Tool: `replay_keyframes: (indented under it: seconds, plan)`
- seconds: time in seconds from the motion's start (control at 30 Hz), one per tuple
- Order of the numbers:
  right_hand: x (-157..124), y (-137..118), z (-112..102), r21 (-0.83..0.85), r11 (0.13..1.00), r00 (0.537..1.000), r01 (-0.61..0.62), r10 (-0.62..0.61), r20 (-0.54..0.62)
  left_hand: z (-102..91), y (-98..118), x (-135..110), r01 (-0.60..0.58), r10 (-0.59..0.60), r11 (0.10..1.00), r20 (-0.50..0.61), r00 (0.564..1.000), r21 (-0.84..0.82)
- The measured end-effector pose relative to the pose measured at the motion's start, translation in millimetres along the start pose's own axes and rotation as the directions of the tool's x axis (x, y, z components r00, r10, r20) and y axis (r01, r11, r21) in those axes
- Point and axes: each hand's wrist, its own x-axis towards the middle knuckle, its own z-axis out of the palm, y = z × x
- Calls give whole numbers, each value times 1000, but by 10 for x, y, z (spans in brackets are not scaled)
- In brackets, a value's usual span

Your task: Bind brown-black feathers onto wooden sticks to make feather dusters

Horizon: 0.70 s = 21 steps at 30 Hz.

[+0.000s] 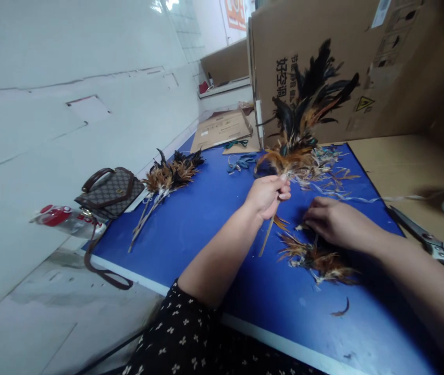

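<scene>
My left hand is closed round the stick of a feather duster, just under its feathers. Long dark plumes fan out at its top, with orange-brown feathers lower down, and the bare stick end pokes out below my fist. My right hand is over the table's right part, fingers bent together above a pile of short brown feathers. Something small and pale shows at its fingertips, too small to name. A white ribbon runs from near the duster toward the right.
Finished-looking feather dusters lie at left on the blue table. Near them are a brown handbag and a plastic bottle. Large scissors lie at right. Blue feathers, green-handled scissors and cardboard boxes are behind.
</scene>
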Motion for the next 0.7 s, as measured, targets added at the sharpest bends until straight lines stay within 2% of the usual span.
replay_keyframes:
  seconds: [0.13, 0.23, 0.37, 0.47, 0.57, 0.7]
  plan:
    - [-20, 56, 315, -56, 998, 1000, 5, -4, 27, 24, -10, -29, 26, -23, 999, 68, 997, -33]
    - [-7, 40, 320, -46, 999, 999, -11, 13, 47, 31, -36, -38, 39, -35, 999, 109, 993, -35]
    - [32, 29, 32, 33, 999, 1000, -12, 13, -10, 23, -78, -27, 63, -60, 998, 118, 991, -29]
    - [44, 15, -281, 47, 999, 985, -3, 11, -171, 22, -157, -14, 94, -96, 995, 122, 988, 20]
    - [43, -19, -493, -16, 998, 952, 55, -57, -300, 35, -286, -17, 127, -139, 988, 149, 979, 87]
    - [47, -61, -545, -127, 986, 948, 111, -144, -283, 65, -448, -50, 176, -202, 974, 199, 959, 143]
